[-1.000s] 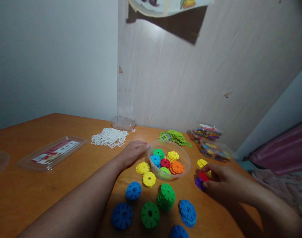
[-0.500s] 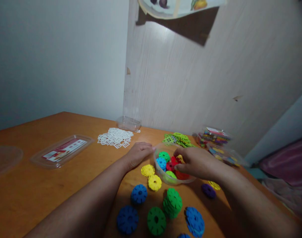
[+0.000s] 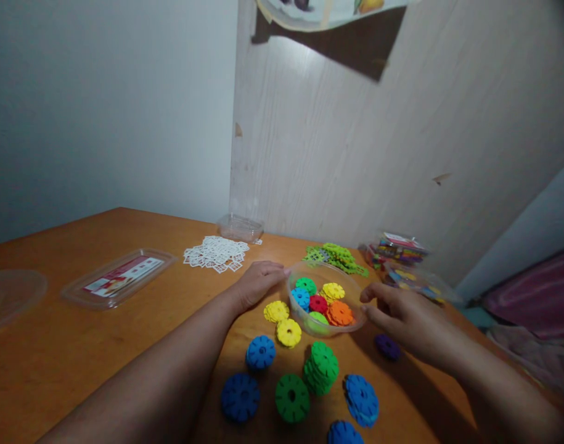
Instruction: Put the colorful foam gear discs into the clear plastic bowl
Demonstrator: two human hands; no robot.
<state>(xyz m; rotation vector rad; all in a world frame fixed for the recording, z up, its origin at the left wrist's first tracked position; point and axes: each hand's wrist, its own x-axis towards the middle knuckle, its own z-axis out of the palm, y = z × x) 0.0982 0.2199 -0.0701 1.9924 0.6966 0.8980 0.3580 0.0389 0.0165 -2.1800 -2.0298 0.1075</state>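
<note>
My left hand (image 3: 256,283) rests palm down on the wooden table (image 3: 55,357), fingertips touching the left rim of a clear plastic bowl (image 3: 326,270). The bowl holds green, blue, red, yellow and orange notched discs. My right hand (image 3: 408,320) hovers just right of the bowl, fingers loosely spread, with nothing in it. A purple disc (image 3: 388,346) lies under its palm. Two yellow discs (image 3: 282,322) sit left of the bowl. In front of it lie blue discs (image 3: 261,352), a single green disc (image 3: 291,398) and a green stack (image 3: 322,367).
A clear lid with a printed card (image 3: 119,277) and another clear lid (image 3: 8,296) lie at the left. White lattice pieces (image 3: 216,253) and a small clear tub (image 3: 241,227) sit by the wall. Green lattice pieces (image 3: 336,257) and two filled tubs (image 3: 402,259) are at the back right.
My right hand picked a red disc from the right of the bowl, carried it over the bowl, and has now drawn back to the right, empty. The left hand stayed put.
</note>
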